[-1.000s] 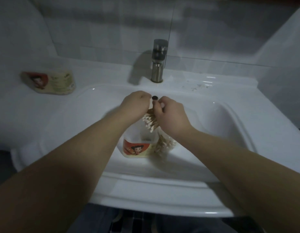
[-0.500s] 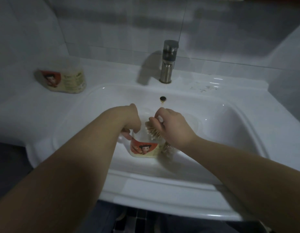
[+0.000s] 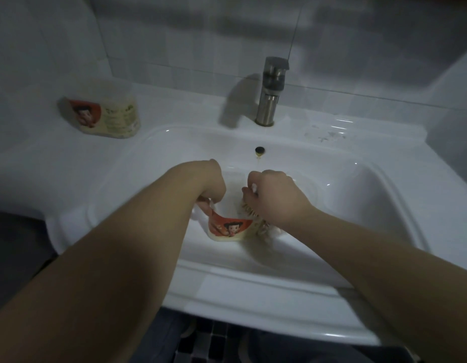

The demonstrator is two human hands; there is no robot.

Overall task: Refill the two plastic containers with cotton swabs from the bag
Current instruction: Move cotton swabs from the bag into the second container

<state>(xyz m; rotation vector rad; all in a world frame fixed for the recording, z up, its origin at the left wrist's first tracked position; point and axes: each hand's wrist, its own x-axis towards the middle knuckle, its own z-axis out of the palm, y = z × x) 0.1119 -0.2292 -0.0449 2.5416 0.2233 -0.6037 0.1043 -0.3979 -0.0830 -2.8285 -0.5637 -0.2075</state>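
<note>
A clear plastic container (image 3: 227,229) with a red cartoon label stands inside the white sink basin (image 3: 358,205). My left hand (image 3: 210,187) holds its left rim with curled fingers. My right hand (image 3: 269,197) grips a bundle of cotton swabs (image 3: 249,212) over the container's right side, their tips pointing down. More swabs or their bag (image 3: 263,229) show just right of the container, partly hidden by my right wrist. A second container (image 3: 106,113) with the same label, filled with swabs, stands on the counter at the back left.
A steel faucet (image 3: 270,90) rises behind the basin, with the overflow hole (image 3: 260,150) below it. White tiled walls close in the back and left. Dark floor tiles show below the sink's front rim (image 3: 253,310).
Both hands have dropped lower into the basin. My left hand shifted from above the container to its left rim, and the swab bundle came down to the container's opening.
</note>
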